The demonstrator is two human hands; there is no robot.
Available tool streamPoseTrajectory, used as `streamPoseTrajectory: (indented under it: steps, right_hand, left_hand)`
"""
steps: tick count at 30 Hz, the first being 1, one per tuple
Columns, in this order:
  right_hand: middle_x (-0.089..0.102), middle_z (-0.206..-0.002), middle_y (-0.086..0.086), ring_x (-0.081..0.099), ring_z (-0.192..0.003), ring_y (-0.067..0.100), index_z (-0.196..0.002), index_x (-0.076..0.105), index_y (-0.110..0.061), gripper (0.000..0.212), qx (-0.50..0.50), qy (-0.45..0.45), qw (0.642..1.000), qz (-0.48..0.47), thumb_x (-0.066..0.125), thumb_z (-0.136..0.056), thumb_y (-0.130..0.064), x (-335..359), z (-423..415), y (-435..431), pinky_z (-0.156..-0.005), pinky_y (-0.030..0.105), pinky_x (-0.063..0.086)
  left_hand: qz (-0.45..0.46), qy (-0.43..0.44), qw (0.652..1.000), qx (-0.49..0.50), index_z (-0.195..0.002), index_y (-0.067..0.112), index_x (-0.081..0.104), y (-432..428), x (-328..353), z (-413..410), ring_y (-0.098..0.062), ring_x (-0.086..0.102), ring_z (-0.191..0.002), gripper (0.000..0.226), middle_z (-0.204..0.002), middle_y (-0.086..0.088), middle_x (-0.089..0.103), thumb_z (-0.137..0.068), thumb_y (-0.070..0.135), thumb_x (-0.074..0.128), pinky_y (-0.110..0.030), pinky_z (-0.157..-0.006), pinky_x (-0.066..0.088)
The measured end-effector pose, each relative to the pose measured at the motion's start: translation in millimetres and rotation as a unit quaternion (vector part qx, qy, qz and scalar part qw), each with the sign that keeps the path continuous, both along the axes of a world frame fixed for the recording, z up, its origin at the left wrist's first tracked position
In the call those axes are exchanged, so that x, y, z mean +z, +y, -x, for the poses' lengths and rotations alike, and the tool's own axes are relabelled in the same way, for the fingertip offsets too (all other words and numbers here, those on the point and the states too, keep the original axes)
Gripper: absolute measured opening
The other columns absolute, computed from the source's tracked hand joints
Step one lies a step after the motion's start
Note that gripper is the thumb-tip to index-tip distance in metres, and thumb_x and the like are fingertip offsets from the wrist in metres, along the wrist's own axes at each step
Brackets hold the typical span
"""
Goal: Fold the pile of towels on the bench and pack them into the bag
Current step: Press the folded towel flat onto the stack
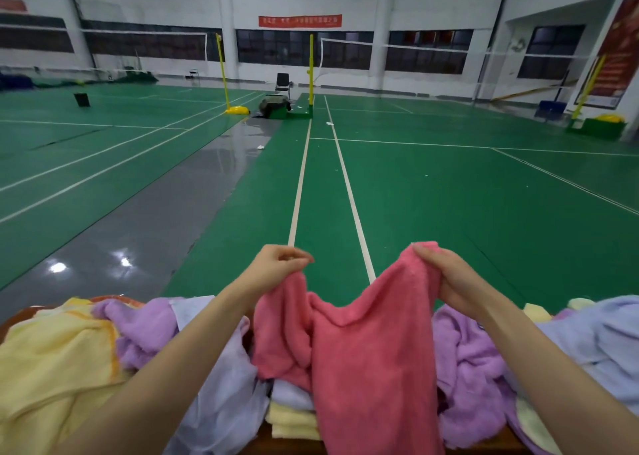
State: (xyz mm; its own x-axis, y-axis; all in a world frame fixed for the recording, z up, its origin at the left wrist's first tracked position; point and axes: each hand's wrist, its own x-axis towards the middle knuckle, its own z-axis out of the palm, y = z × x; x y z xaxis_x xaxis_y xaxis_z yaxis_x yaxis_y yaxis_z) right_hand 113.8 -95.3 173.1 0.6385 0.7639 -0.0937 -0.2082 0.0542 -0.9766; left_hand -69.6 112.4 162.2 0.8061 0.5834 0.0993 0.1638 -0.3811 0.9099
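My left hand (pixel 280 264) and right hand (pixel 446 274) each pinch a top corner of the pink towel (pixel 363 344), lifted above the bench pile. It looks soft, light, floppy; corners are best to hold.

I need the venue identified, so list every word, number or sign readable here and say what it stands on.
No text here can be quoted as it reads.
On the red banner straight ahead: a row of pale characters, too blurred to read.
On the red poster at the right edge: print too small and blurred to read.
On the red sign at upper left: blurred, unreadable.
On the pink towel: no label or print shows.
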Motion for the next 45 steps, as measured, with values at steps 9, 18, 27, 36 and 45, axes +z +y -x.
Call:
streamPoseTrajectory:
  steps: [9, 18, 27, 36, 45]
  right_hand:
    - [0.066, -0.067, -0.005, 0.061, -0.057, 0.005, -0.082, 0.062, -0.012, 0.019, 0.176, -0.053, 0.983, 0.015, 0.074, -0.068, -0.016, 1.2, 65.9, 40.7, -0.055, 0.018, 0.049]
    - [0.065, -0.065, -0.006, 0.06, -0.056, 0.003, -0.079, 0.064, -0.01, 0.015, 0.136, -0.068, 0.988, -0.005, 0.076, -0.069, -0.009, 13.9, 50.4, 28.4, -0.053, 0.014, 0.049]
    - [0.063, -0.054, -0.009, 0.055, -0.044, 0.0, -0.075, 0.06, -0.012, 0.008, -0.026, -0.029, 0.997, -0.061, 0.066, -0.074, -0.018, 27.1, 15.8, -1.9, -0.043, 0.011, 0.043]
    - [0.062, -0.057, -0.005, 0.053, -0.054, 0.006, -0.075, 0.065, -0.003, 0.017, -0.159, -0.197, 0.967, 0.039, 0.073, -0.075, -0.018, 4.0, 9.2, 10.2, -0.055, 0.018, 0.043]
    - [0.064, -0.079, 0.002, 0.056, -0.071, 0.013, -0.071, 0.069, -0.011, 0.015, -0.218, -0.387, 0.893, 0.067, 0.071, -0.079, -0.024, -8.6, 91.8, 50.7, -0.066, 0.026, 0.04]
  left_hand:
    - [-0.01, -0.174, 0.977, -0.124, -0.093, 0.021, 0.068, -41.4, 28.8, -18.1, -0.004, 0.041, -0.06, 0.02, -0.065, 0.004, 0.047, -0.089, 0.005, 0.058, -0.015, -0.057, 0.033]
    - [-0.005, 0.029, 0.981, -0.194, -0.095, 0.019, 0.065, -22.2, 13.6, 4.1, -0.005, 0.041, -0.05, 0.018, -0.061, 0.003, 0.052, -0.082, 0.031, 0.069, -0.016, -0.047, 0.03]
    - [0.016, 0.047, 0.98, -0.193, -0.081, -0.014, 0.056, -3.2, 5.3, 20.4, -0.017, 0.045, -0.064, 0.056, -0.071, -0.01, 0.048, -0.067, 0.037, 0.073, -0.02, -0.055, 0.04]
    - [0.14, -0.085, 0.987, -0.001, -0.079, 0.006, 0.073, -17.7, -2.1, -1.7, -0.019, 0.06, -0.07, 0.024, -0.077, -0.015, 0.067, -0.063, 0.023, 0.081, -0.028, -0.063, 0.049]
    - [0.236, -0.054, 0.97, 0.016, -0.07, 0.006, 0.053, -64.0, 5.6, -29.2, -0.012, 0.041, -0.043, 0.033, -0.05, -0.003, 0.044, -0.099, 0.018, 0.043, -0.015, -0.04, 0.034]
